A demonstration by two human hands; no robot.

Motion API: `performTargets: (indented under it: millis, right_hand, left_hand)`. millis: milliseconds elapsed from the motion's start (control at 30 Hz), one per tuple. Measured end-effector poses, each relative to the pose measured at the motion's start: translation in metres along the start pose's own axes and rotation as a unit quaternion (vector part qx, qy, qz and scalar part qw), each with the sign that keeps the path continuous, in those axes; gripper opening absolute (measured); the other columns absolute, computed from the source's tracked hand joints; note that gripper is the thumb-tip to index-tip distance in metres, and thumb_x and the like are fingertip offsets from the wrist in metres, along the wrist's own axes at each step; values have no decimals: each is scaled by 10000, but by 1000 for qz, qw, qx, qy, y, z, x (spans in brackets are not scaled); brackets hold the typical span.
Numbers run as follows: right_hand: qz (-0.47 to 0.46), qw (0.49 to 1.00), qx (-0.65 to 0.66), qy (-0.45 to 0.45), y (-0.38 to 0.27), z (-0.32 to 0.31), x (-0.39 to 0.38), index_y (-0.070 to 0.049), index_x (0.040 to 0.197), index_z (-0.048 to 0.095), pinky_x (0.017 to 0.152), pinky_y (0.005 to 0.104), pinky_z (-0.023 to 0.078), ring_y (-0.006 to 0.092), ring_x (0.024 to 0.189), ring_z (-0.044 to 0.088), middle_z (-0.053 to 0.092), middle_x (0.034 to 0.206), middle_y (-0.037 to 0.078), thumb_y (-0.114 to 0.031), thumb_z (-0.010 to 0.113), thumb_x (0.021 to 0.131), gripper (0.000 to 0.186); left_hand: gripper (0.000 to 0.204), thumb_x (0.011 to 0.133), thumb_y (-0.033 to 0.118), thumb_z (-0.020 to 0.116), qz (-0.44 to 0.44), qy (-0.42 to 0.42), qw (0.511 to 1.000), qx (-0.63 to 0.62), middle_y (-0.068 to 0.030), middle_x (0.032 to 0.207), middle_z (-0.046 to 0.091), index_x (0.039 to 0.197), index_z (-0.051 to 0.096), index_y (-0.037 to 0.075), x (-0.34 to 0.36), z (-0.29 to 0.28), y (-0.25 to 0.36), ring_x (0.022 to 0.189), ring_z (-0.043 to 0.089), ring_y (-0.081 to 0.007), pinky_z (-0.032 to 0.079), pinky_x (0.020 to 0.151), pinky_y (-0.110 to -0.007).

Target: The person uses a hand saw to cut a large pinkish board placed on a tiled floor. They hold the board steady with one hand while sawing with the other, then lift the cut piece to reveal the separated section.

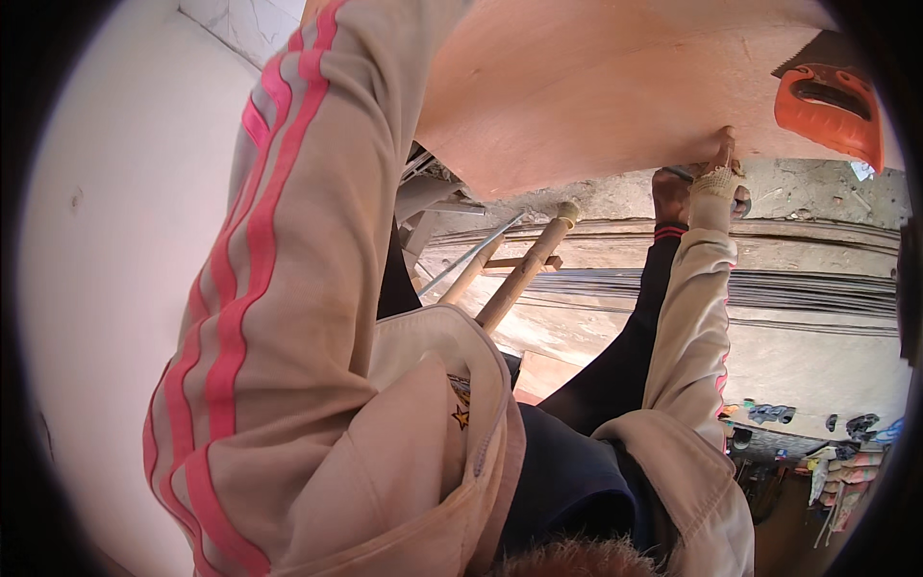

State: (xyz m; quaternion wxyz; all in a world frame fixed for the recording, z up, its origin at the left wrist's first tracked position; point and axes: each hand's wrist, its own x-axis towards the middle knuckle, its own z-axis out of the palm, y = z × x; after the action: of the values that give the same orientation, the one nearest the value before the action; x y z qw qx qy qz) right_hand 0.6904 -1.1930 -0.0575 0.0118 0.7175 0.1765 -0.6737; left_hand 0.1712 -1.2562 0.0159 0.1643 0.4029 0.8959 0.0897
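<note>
A wide reddish-brown plywood sheet [596, 87] spans the top of the view. At its near edge, on the right, is my right hand [723, 159], with a knitted glove cuff at the wrist. One digit lies on top of the sheet and the hand closes over the edge; the other fingers are mostly hidden. A handsaw [832, 111] with an orange handle lies on the sheet to the right of this hand, its blade partly cut off by the rim. My left arm, in a beige sleeve with pink stripes, reaches up past the top edge, so my left hand is out of view.
Below the sheet are wooden poles [524, 274] joined by a crosspiece, and long dark rods [798, 293] lie along the ground. My foot [671, 197] stands near the sheet's edge. A pale wall [96, 288] rises on the left. Shoes and bundled goods [846, 476] sit at lower right.
</note>
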Motion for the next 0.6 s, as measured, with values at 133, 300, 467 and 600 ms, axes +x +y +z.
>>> performTargets:
  millis: [133, 300, 467, 600]
  right_hand:
    - [-14, 1000, 0, 3, -12, -9, -3, -32, 1426, 543, 752, 390, 574, 256, 953, 682, 683, 1179, 151, -558, 756, 899, 774]
    - [-18, 999, -5, -27, -18, 16, 0, -41, 1421, 547, 737, 400, 577, 261, 949, 681, 685, 1184, 147, -604, 751, 885, 804]
    - [-40, 999, 1, -28, -13, 18, -3, -50, 1416, 552, 721, 410, 579, 266, 944, 680, 687, 1188, 143, -651, 746, 871, 835]
    - [-48, 995, -91, 19, -13, 10, -9, -106, 1403, 545, 818, 498, 591, 328, 1057, 669, 652, 1290, 135, -756, 671, 867, 852]
  left_hand:
    - [667, 908, 464, 687, -263, 107, 959, 19, -301, 1448, 508, 1412, 549, 50, -197, 6, -98, 1379, 481, -431, 419, 1132, -471]
    - [678, 901, 524, 651, -537, -128, 831, 63, -282, 1377, 626, 1348, 637, 15, -434, 8, -215, 1295, 571, -460, 446, 1097, -489]
    - [803, 896, 630, 571, -575, 11, 813, -93, -306, 1438, 584, 1362, 648, -19, -485, 57, -278, 1410, 476, -462, 353, 1189, -479]
    - [966, 858, 762, 554, -662, -5, 749, -16, -334, 1452, 569, 1355, 653, -61, -499, 86, -285, 1436, 476, -440, 356, 1197, -463]
